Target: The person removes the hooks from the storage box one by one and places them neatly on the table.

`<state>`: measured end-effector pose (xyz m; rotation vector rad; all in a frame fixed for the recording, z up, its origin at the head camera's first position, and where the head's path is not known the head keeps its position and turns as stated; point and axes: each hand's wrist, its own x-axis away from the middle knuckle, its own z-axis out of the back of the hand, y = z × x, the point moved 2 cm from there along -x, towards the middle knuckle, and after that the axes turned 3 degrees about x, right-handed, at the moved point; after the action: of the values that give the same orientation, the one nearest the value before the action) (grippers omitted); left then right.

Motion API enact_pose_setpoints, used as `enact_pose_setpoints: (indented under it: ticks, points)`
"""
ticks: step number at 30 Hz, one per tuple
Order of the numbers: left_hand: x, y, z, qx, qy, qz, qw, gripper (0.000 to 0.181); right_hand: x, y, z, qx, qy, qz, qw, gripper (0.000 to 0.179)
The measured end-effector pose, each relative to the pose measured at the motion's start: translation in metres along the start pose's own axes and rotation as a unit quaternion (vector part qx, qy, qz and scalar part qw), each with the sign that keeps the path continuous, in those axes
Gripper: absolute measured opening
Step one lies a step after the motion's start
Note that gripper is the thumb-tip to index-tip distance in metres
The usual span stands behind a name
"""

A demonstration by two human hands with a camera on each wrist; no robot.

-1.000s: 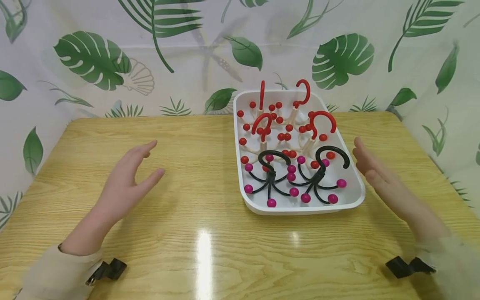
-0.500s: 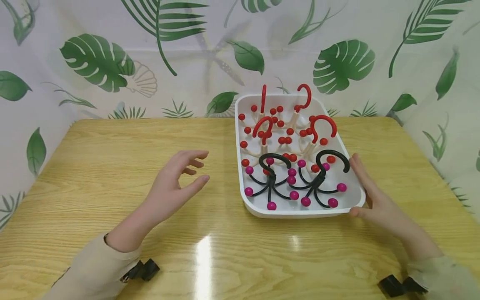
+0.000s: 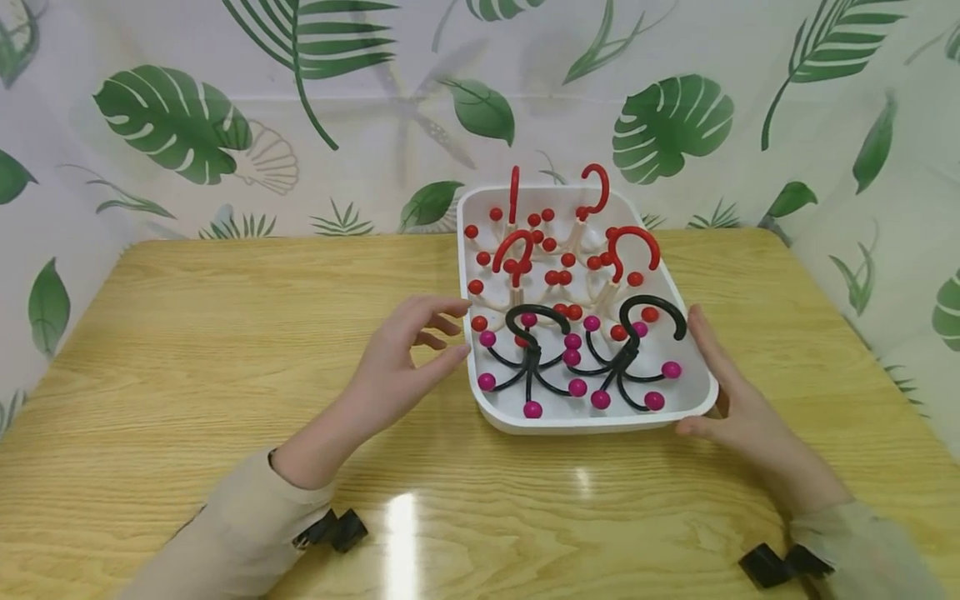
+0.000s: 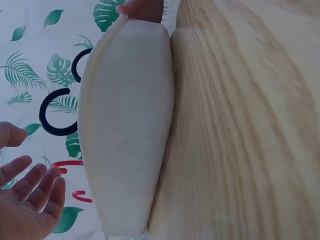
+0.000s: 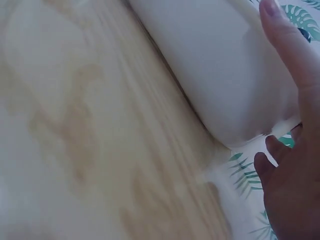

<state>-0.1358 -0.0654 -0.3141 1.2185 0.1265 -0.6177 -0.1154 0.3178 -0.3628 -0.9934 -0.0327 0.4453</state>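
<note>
Bracing the white tray [image 3: 570, 424] seems in hand: the spread right hand [image 3: 750, 423] touches its near-right corner; the left hand [image 3: 396, 365], spread beside it, probably must press inward next.

glare on tabletop [image 3: 420, 500], dim wrist views

A pale wall covering [image 3: 360, 183] stands behind the desk [image 3: 187, 358] and along both sides — printed with green split leaves [image 3: 161, 125], feathery fronds [image 3: 300, 50], and a faint shell outline [image 3: 268, 157]. The desk has a yellowish wood-grain top with rounded far corners. A bright streak of light [image 3: 401, 542] reflects off its near part — a smaller glint [image 3: 582, 482] lies to the right.
</note>
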Motion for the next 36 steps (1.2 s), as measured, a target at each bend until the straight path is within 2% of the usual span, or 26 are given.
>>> enact_pose_setpoints:
  ticks: [6,10,19,23,27,33,36]
  points:
    - [-0.011,-0.001,-0.011,0.037,-0.003,0.006,0.9993,0.039,-0.003,0.002,-0.004,0.037,0.017,0.029,0.9988,0.114]
    - [-0.020,-0.002,-0.020,0.044,-0.008,0.002,0.9990,0.039,-0.004,0.005,-0.005,0.041,0.019,0.034,0.9984,0.113]
    - [-0.035,0.000,-0.036,0.010,-0.018,-0.007,0.9998,0.037,-0.003,0.006,-0.004,0.044,0.022,0.028,0.9984,0.113]
    - [-0.035,-0.001,-0.039,-0.001,-0.017,0.010,0.9998,0.031,-0.003,0.006,-0.004,0.045,0.022,0.024,0.9985,0.113]
    - [-0.035,-0.001,-0.039,-0.008,-0.003,0.022,0.9997,0.026,-0.003,0.006,-0.003,0.044,0.021,0.023,0.9985,0.112]
    - [-0.038,0.001,-0.044,0.002,0.010,-0.017,0.9998,0.022,0.000,0.006,0.000,0.043,0.026,0.019,0.9986,0.114]
    - [-0.038,0.004,-0.047,-0.001,0.019,-0.024,0.9995,0.020,0.001,0.006,0.000,0.044,0.025,0.013,0.9986,0.114]
